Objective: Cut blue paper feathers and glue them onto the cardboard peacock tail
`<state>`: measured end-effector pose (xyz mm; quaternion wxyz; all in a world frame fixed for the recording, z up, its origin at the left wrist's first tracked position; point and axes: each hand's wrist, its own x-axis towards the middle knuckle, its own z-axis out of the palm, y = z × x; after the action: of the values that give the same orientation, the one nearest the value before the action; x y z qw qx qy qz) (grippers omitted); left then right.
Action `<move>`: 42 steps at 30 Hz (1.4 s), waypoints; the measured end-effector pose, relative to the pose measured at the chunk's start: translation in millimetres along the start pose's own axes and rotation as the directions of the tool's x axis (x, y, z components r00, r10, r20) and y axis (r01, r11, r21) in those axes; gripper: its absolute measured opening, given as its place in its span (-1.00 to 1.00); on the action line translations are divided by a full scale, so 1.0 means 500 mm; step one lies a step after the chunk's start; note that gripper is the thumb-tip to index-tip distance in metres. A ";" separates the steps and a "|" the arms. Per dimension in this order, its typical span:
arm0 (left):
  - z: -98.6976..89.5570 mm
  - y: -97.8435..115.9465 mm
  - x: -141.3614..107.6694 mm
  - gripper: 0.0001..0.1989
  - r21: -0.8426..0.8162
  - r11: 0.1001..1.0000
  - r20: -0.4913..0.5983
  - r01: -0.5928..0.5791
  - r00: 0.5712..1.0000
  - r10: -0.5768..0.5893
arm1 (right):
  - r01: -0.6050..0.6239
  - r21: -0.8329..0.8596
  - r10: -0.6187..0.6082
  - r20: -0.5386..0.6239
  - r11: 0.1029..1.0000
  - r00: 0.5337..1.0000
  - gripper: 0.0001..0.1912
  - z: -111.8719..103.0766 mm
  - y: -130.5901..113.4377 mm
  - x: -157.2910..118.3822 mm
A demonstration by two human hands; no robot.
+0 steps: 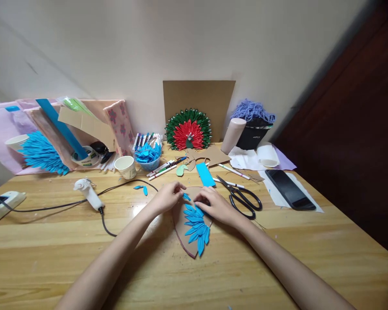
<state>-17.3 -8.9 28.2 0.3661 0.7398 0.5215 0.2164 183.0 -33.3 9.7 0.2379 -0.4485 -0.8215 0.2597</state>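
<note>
A rounded cardboard piece (183, 221) with a dark reddish edge lies on the table, with a fan of blue folded petals (197, 226) on its right part. My left hand (168, 196) is at the upper left edge of the cardboard, its fingers curled together. Just right of those fingertips lies a single blue petal (186, 196). Over the cardboard's upper right side, my right hand (216, 206) bends its fingers down against the topmost petals. What either hand pinches, if anything, is hidden under the fingers.
Black-handled scissors (245, 202) lie right of my right hand. A white glue gun (89, 193) and its cord lie left. Behind are a bowl of blue petals (148, 157), a paper cup (125, 167), markers and a red-green peacock craft (189, 131). A phone (289, 189) lies right.
</note>
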 end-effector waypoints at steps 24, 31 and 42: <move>0.051 -0.009 0.000 -0.78 0.045 0.998 0.013 -0.046 0.999 0.045 | 0.065 0.039 -0.069 0.104 0.997 0.992 -0.95 -0.014 0.004 0.000; 0.051 -0.001 -0.003 -0.77 0.100 0.994 0.007 -0.052 0.999 0.052 | 0.099 0.059 -0.106 0.114 0.993 0.988 -0.93 -0.017 0.000 0.000; 0.055 0.004 -0.002 -0.77 0.113 0.990 0.038 -0.080 0.996 0.076 | 0.083 0.053 -0.088 0.116 0.995 0.989 -0.94 -0.018 0.002 -0.003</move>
<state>3.0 -19.0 12.2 0.3229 0.7831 0.4973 0.1877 189.9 -32.2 15.7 0.2103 -0.3908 -0.8462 0.2949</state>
